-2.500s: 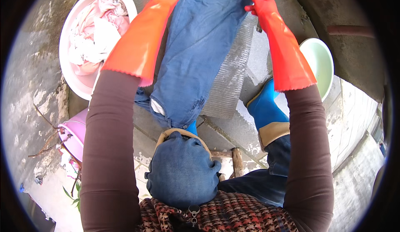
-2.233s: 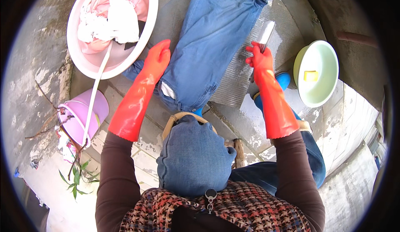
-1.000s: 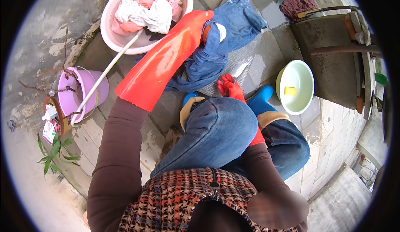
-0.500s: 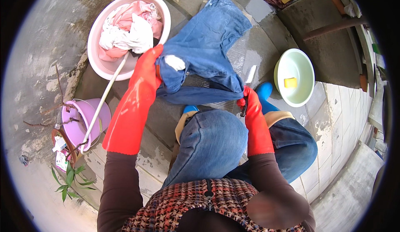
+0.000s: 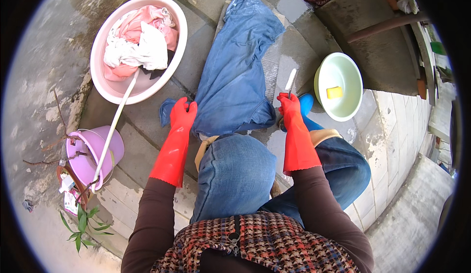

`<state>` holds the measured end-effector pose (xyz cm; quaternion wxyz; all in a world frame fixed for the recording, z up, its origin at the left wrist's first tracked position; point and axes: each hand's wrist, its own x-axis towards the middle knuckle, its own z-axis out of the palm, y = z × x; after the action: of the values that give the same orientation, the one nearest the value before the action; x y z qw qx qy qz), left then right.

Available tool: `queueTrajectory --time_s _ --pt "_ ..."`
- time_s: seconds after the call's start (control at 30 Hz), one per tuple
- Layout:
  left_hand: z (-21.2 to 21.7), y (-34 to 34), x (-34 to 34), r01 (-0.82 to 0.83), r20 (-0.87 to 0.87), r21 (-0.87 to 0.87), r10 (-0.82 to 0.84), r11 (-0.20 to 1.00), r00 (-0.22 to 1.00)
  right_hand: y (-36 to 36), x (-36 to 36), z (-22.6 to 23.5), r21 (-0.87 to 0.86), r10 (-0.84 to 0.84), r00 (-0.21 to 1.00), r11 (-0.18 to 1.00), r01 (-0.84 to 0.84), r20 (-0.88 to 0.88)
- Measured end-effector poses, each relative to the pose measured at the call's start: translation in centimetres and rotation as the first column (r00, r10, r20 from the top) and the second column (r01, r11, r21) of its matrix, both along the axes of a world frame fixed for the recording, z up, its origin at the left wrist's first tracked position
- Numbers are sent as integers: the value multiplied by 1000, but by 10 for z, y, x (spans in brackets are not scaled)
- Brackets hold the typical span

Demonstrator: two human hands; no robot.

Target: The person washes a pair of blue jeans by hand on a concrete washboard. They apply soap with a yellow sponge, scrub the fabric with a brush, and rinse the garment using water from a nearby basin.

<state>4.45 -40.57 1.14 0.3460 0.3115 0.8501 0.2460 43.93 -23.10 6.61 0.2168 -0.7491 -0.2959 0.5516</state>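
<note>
A pair of wet blue jeans lies spread on a ridged washboard on the concrete ground. My left hand, in a red rubber glove, grips the near left edge of the jeans. My right hand, also red-gloved, is closed on the handle of a white brush at the jeans' right side. My knees in blue denim fill the space just below the jeans.
A pink basin with pink and white laundry sits upper left, a white hose running from it to a purple bucket. A pale green bowl holding a yellow soap bar stands right. A concrete ledge rises beyond.
The jeans, held bunched up half a second ago, now lie flat and stretched away from me. My left hand has dropped to their near left edge; the right hand still holds the brush.
</note>
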Motion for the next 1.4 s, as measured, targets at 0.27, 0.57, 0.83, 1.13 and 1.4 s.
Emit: queueTrajectory --time_s 0.27,0.57,0.83,1.13,1.4 --pt "-21 70 12 131 -199 44 -120 990 973 28 -63 -8 -182 565 789 825 -535 241" --pt "-2 88 -1 212 -271 -204 -263 956 926 45 -21 10 48 42 994 998 -47 96" --pt "11 329 -6 324 -207 216 -281 921 937 198 -66 -25 50 31 997 998 -27 -75" --pt "-6 443 28 149 197 -111 -125 983 972 274 -71 -32 29 13 992 1000 -9 -124" --pt "-12 495 2 316 -234 243 -261 917 937 336 -76 -20 208 199 976 962 -177 -90"
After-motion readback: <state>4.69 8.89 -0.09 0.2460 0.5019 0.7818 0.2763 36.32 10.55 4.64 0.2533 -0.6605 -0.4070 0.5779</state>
